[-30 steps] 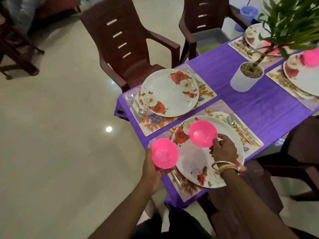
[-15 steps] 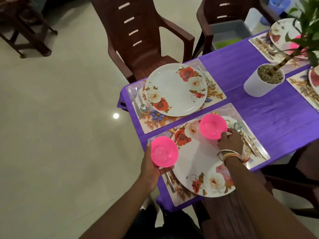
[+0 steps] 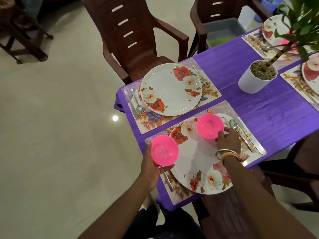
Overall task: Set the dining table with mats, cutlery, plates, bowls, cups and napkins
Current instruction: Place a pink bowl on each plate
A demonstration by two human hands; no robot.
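purple table (image 3: 259,107): right hand (image 3: 227,140) pinches round pink plastic bowl (image 3: 209,125) at far rim of white floral plate (image 3: 195,156); left hand (image 3: 150,168) grips twin bowl (image 3: 164,152) left of it.

A: The pink bowls (image 3: 164,150) — what are they made of?
B: Smooth plastic, glossy and slightly translucent. The plates (image 3: 170,88) are glossy too, with printed flowers.
A: And the cutlery (image 3: 233,125)?
B: Bright polished metal. The mats (image 3: 211,91) have a slick sheen; the purple table cover (image 3: 250,104) is matt and finely streaked.
A: The chairs (image 3: 131,31)?
B: Moulded brown plastic with a dull sheen — and the floor (image 3: 60,126) is polished enough to mirror a lamp.
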